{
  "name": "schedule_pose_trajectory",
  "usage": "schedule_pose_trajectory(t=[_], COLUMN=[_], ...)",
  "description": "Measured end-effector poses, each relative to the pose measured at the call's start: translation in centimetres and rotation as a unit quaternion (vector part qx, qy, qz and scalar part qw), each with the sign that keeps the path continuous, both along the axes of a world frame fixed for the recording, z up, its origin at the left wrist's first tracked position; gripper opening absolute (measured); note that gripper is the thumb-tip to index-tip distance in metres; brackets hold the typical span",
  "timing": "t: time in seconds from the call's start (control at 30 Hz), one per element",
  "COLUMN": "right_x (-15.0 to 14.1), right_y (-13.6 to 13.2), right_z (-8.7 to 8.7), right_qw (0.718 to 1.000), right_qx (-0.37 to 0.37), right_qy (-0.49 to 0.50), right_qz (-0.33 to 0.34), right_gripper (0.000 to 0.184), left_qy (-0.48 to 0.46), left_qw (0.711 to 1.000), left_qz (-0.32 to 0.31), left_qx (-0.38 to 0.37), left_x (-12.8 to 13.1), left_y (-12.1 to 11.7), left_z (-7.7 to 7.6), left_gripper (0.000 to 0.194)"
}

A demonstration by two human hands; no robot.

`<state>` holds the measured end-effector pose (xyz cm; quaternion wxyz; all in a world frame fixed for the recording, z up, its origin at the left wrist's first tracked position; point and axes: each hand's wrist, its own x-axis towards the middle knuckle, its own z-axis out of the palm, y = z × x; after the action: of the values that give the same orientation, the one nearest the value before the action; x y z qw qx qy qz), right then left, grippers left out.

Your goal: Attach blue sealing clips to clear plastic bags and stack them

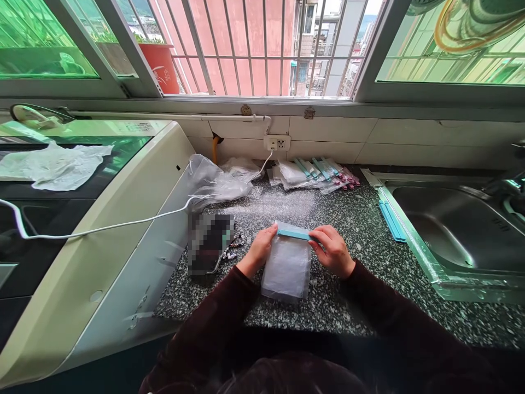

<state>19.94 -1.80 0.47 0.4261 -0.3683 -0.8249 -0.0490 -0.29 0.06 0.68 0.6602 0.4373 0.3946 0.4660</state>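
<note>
A clear plastic bag (286, 271) hangs flat just over or on the speckled counter, its upper edge crossed by a light blue bag sealing clip (293, 234). My left hand (261, 249) pinches the clip and bag at the left end. At the right end, my right hand (331, 250) closes thumb and fingers on the clip. A short strip of the bag sticks up above the clip. Whether the clip is fully pressed together cannot be made out.
Behind lie clipped bags (324, 172) and a loose plastic bag (223, 183). A blurred phone-like object (210, 243) is at left, under a white cable (123, 222). More blue clips (391, 220) rest beside the steel sink (451, 230). A white appliance (135, 235) borders the left.
</note>
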Motion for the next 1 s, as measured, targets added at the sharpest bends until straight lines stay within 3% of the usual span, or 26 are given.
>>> schedule_pose_trajectory(t=[0.27,1.0], right_x=[0.03,0.42], right_y=[-0.14,-0.07], right_z=[0.22,0.15], right_qw=[1.0,1.0], right_qx=[0.006,-0.012], right_qy=[0.01,0.02], right_qz=[0.006,0.007], right_gripper=[0.018,0.017], left_qy=[0.037,0.032], left_qw=[0.998,0.999], left_qz=[0.016,0.026], left_qx=[0.051,0.025], left_x=[0.09,0.48], left_y=[-0.14,-0.22], left_z=[-0.52,-0.25], left_gripper=[0.044,0.033])
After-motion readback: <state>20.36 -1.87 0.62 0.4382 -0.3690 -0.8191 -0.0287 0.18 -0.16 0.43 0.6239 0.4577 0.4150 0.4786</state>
